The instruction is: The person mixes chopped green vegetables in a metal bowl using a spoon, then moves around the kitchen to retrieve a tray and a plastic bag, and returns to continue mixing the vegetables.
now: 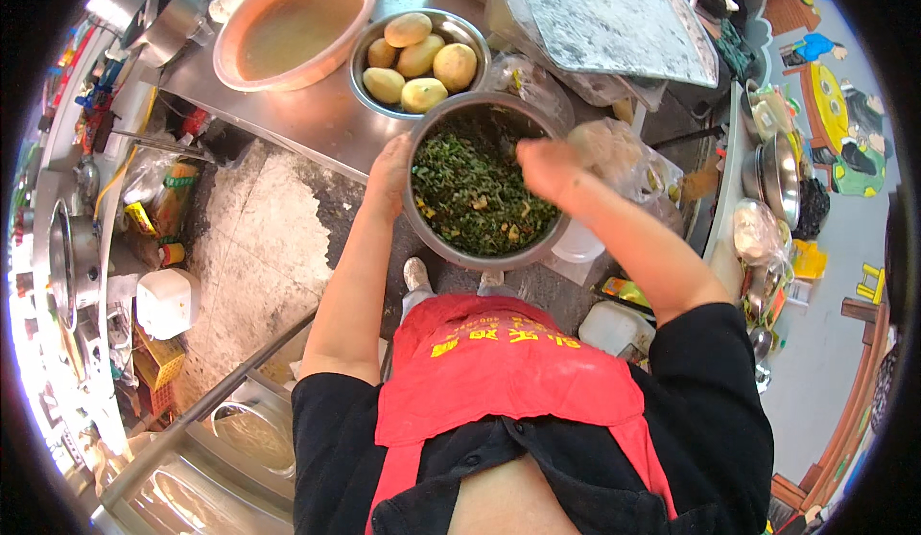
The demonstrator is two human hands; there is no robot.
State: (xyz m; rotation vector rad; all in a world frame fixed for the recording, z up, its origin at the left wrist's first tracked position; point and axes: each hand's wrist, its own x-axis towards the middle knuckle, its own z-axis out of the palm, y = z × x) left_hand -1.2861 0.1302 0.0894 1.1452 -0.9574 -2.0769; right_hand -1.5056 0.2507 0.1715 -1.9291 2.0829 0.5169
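A deep metal bowl [489, 248] holds chopped green leaves [475, 189] mixed with small yellowish bits. My left hand [391, 171] grips the bowl's left rim, thumb at the edge. At the bowl's right side is my right hand [550, 171], blurred and curled over the greens; whether it holds a utensil cannot be told. Just behind stands a smaller steel bowl [357, 80] with several peeled potatoes [455, 67]. A pink basin [224, 53] of cloudy liquid sits to its left on the steel table [309, 121].
A large metal tray [619, 24] lies at the back right, near clear plastic bags [619, 153]. On the right-hand counter are steel bowls [781, 179]. A white plastic container [167, 303] stands at the left, and a metal rail [216, 391] runs at the lower left.
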